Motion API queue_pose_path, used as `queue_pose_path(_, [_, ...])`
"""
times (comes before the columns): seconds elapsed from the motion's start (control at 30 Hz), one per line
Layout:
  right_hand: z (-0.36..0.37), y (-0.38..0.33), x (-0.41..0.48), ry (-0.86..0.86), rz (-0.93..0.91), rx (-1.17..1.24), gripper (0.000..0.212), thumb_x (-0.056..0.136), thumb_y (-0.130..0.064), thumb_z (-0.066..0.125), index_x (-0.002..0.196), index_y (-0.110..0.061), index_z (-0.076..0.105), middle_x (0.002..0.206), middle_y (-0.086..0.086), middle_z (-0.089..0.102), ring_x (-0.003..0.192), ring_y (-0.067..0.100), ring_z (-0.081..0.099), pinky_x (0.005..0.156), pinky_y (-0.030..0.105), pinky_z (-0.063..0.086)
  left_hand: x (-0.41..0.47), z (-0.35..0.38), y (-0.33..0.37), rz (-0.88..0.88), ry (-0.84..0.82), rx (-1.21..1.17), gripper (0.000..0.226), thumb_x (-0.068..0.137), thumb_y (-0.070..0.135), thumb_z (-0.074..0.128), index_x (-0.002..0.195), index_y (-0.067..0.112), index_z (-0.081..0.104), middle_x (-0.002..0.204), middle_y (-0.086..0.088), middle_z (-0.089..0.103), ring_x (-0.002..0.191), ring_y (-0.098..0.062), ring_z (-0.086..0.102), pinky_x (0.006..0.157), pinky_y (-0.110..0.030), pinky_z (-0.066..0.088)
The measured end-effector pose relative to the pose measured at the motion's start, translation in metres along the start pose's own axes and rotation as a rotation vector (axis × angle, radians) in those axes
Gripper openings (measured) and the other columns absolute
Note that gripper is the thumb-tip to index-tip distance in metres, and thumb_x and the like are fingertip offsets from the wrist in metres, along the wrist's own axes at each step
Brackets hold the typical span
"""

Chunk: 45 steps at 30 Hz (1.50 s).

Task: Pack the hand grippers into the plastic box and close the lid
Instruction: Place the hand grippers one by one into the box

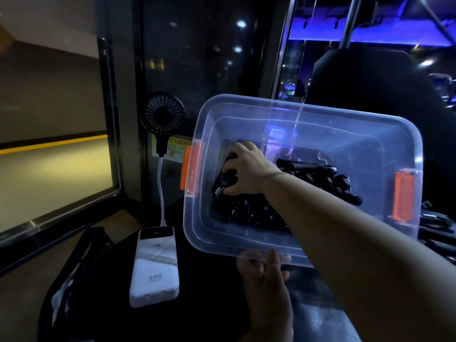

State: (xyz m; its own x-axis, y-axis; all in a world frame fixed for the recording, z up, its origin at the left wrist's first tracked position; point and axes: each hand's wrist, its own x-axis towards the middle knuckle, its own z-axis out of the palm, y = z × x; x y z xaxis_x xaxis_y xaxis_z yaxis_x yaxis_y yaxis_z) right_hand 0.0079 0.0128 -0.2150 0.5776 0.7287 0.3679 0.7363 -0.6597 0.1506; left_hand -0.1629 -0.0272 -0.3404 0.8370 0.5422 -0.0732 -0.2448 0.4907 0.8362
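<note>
Dim, blue-lit surroundings ring a dark tabletop [222, 317] where the left hand [264, 275] grips the plastic box [209, 230] by its near rim, seemingly steadying it tilted while the right hand [246, 169], reaching inside, clasps a black hand gripper [223, 186] among others.

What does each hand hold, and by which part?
Left hand grips the plastic box by its near rim. Right hand grips a hand gripper inside it; the part is unclear.

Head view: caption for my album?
Right hand grips a hand gripper inside the plastic box; left hand holds its rim.
</note>
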Motion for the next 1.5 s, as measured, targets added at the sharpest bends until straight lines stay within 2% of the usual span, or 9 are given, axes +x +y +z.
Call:
queue_pose_path(0.07, [0.003, 0.000, -0.001, 0.018, 0.050, 0.069, 0.075, 0.055, -0.064, 0.077, 0.117, -0.027, 0.061, 0.135, 0.000, 0.033, 0.127, 0.026, 0.033, 0.107, 0.039, 0.036, 0.001, 0.000, -0.001, 0.005, -0.005, -0.006, 0.012, 0.094, 0.012, 0.054, 0.094, 0.015, 0.042, 0.086, -0.009, 0.071, 0.077, -0.013, 0.069, 0.062, -0.023, 0.047])
queue_pose_path(0.2, [0.006, -0.001, -0.005, 0.016, 0.187, 0.218, 0.108, 0.051, -0.061, 0.082, 0.139, -0.022, 0.033, 0.145, 0.002, 0.024, 0.128, 0.028, 0.041, 0.102, 0.037, 0.041, 0.001, -0.001, -0.001, -0.004, -0.018, -0.031, 0.013, 0.094, 0.010, 0.054, 0.094, 0.013, 0.042, 0.081, -0.006, 0.071, 0.076, -0.013, 0.070, 0.063, -0.023, 0.047])
queue_pose_path(0.3, [0.008, -0.001, -0.007, 0.006, 0.217, 0.233, 0.122, 0.055, -0.059, 0.083, 0.148, -0.022, 0.015, 0.153, 0.001, 0.018, 0.132, 0.032, 0.039, 0.105, 0.039, 0.035, 0.000, -0.002, 0.000, -0.011, -0.027, -0.034, 0.013, 0.093, 0.010, 0.054, 0.094, 0.012, 0.042, 0.083, -0.007, 0.072, 0.078, -0.012, 0.070, 0.067, -0.025, 0.045])
queue_pose_path(0.4, [0.010, 0.000, -0.005, -0.001, 0.249, 0.255, 0.128, 0.054, -0.061, 0.082, 0.151, -0.022, 0.008, 0.156, -0.002, 0.016, 0.132, 0.035, 0.039, 0.107, 0.041, 0.033, 0.000, -0.002, -0.001, -0.019, -0.028, -0.037, 0.014, 0.093, 0.010, 0.056, 0.096, 0.011, 0.042, 0.085, -0.007, 0.071, 0.078, -0.012, 0.069, 0.069, -0.026, 0.045])
queue_pose_path(0.67, [0.016, 0.006, 0.000, -0.034, 0.232, 0.265, 0.130, 0.049, -0.071, 0.077, 0.150, -0.029, 0.006, 0.158, -0.009, 0.011, 0.133, 0.028, 0.042, 0.108, 0.041, 0.035, 0.001, -0.001, -0.002, -0.007, -0.009, -0.064, 0.012, 0.094, 0.011, 0.053, 0.092, 0.015, 0.042, 0.081, -0.006, 0.071, 0.077, -0.015, 0.070, 0.066, -0.027, 0.044])
queue_pose_path(0.9, [0.009, 0.002, -0.001, -0.071, 0.180, 0.215, 0.124, 0.058, -0.064, 0.079, 0.151, -0.023, 0.008, 0.158, -0.008, 0.012, 0.134, 0.025, 0.037, 0.108, 0.039, 0.030, 0.004, -0.001, -0.004, 0.010, -0.011, -0.080, 0.012, 0.094, 0.009, 0.053, 0.093, 0.011, 0.042, 0.077, -0.006, 0.071, 0.074, -0.016, 0.070, 0.061, -0.025, 0.045])
queue_pose_path(1.07, [0.013, -0.005, 0.003, -0.076, 0.117, 0.079, 0.115, 0.061, -0.067, 0.073, 0.149, -0.023, 0.015, 0.155, -0.008, 0.021, 0.132, 0.022, 0.042, 0.107, 0.043, 0.028, 0.005, 0.000, -0.006, 0.019, -0.013, -0.070, 0.012, 0.095, 0.010, 0.052, 0.092, 0.013, 0.041, 0.078, -0.009, 0.072, 0.074, -0.017, 0.070, 0.057, -0.020, 0.047])
queue_pose_path(1.2, [0.017, -0.006, 0.006, -0.081, 0.102, 0.089, 0.114, 0.061, -0.069, 0.072, 0.149, -0.024, 0.016, 0.155, -0.008, 0.024, 0.133, 0.021, 0.041, 0.108, 0.042, 0.029, 0.006, 0.000, -0.008, 0.030, -0.008, -0.073, 0.012, 0.095, 0.010, 0.052, 0.092, 0.013, 0.041, 0.081, -0.012, 0.072, 0.074, -0.018, 0.070, 0.054, -0.013, 0.047])
queue_pose_path(1.5, [0.013, 0.004, -0.002, -0.049, 0.103, 0.048, 0.102, 0.065, -0.070, 0.070, 0.147, -0.026, 0.027, 0.149, -0.004, 0.039, 0.131, 0.020, 0.043, 0.105, 0.033, 0.032, 0.004, -0.001, -0.005, 0.027, -0.001, -0.074, 0.012, 0.094, 0.009, 0.054, 0.094, 0.011, 0.042, 0.078, -0.010, 0.072, 0.071, -0.014, 0.069, 0.055, -0.019, 0.046])
